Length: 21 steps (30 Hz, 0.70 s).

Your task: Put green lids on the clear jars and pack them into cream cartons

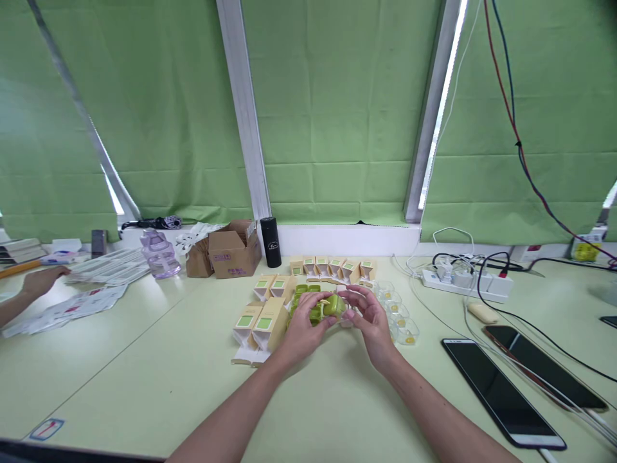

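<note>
My left hand is closed around a small, glossy green rounded case above the table. My right hand is at the case's right side, with bent fingers and thumb close to it; whatever lies between them is too small to make out. Behind my left hand several similar green pieces stand in a group, partly hidden by it. To the left are small cream boxes with green squares and open white flaps. Clear plastic pieces with yellow spots lie right of my right hand.
A row of cream boxes stands behind. Further back are a cardboard box, a black cylinder and a purple bottle. Phones, cables and a power strip lie right. Another person's hand touches papers at left.
</note>
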Available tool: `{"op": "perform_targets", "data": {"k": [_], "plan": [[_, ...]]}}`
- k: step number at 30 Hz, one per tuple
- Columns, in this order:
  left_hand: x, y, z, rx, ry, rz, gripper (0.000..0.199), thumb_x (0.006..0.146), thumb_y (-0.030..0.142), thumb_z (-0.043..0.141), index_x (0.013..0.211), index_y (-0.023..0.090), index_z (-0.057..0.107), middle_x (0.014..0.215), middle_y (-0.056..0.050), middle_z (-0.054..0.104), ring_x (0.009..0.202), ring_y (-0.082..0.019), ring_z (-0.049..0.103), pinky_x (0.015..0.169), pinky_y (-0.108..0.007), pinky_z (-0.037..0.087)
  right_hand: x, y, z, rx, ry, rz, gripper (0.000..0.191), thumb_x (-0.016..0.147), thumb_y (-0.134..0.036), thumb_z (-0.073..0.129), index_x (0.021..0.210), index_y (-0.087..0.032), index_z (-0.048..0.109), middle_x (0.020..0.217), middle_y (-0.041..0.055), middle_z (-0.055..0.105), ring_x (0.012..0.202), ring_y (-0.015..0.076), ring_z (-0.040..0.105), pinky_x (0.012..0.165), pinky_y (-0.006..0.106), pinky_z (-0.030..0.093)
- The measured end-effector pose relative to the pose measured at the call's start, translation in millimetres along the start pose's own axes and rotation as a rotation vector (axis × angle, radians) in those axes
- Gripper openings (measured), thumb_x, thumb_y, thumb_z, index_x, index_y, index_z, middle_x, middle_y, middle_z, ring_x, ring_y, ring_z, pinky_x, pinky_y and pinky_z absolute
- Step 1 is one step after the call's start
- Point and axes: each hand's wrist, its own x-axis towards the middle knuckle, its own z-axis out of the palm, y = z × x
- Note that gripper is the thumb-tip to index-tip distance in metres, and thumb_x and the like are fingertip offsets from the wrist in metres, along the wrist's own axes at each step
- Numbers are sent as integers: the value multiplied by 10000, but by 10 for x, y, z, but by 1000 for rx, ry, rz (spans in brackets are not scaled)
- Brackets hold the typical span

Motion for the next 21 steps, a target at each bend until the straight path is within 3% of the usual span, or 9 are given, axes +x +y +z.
{"op": "perform_targets", "data": {"k": [9,15,21], "plan": [[-23,17,-26,186,-105,40,386,859,357,825,1217,246,735,1191,-107,686,1190,-333,584,1023,-508,500,74,37,-82,-57,276,-94,377,809,-429,822,1110,-242,695,965,48,715,838,206,612,631,305,516],[-60,63,-18,356,-198,129,427,798,302,873,1202,254,743,1112,-89,736,1130,-340,568,970,-503,482,73,33,-68,-43,288,-74,359,797,-432,825,1066,-233,693,857,26,684,732,178,573,555,278,476],[-98,147,1,460,-277,176,414,764,268,892,1150,233,745,1077,-69,742,1078,-316,571,969,-494,450,71,47,-72,-45,287,-67,363,788,-444,829,1047,-230,692,823,18,673,739,183,585,544,266,471]]}}
